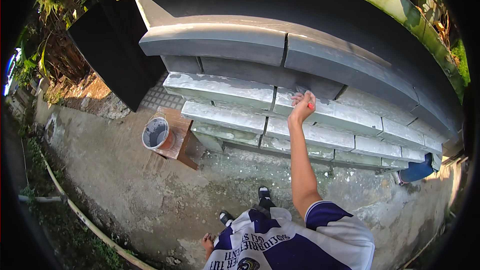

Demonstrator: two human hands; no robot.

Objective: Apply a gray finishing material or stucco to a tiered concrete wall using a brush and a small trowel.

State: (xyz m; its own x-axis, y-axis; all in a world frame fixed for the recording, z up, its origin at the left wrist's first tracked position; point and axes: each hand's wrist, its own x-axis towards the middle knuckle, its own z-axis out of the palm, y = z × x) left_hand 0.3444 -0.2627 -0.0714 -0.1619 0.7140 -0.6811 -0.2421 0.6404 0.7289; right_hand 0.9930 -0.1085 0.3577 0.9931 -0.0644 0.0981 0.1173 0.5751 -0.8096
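As sunlight falls across a stepped block wall point(220, 86), a person's right hand point(302, 106) reaches out to it, fingers closed around a slim red-ended tool point(311, 105) whose working end is hard to make out against the grey. Tool and hand are at the middle of the wall, where a dark grey course meets the whitish ledge below. Above, the broad upper ledge point(215, 41) is a smooth dark grey; the lower courses are chalky white and patchy, split by dark vertical joints.

To the left of the arm, a bucket point(169, 141) of dark grey, paint-like material stands on a low wooden bench point(182, 122) just beside the wall's end. The left hand point(208, 241) hangs low by the person's side, fingers bent; whether it grips anything cannot be told. Dark sandals point(264, 193) stand on the worn concrete ground point(115, 170) beneath a purple-and-white shirt point(310, 245). Farther left, a tall black panel point(107, 55) leans near leafy plants point(57, 25), and a pale pipe point(75, 206) runs along the ground's edge.
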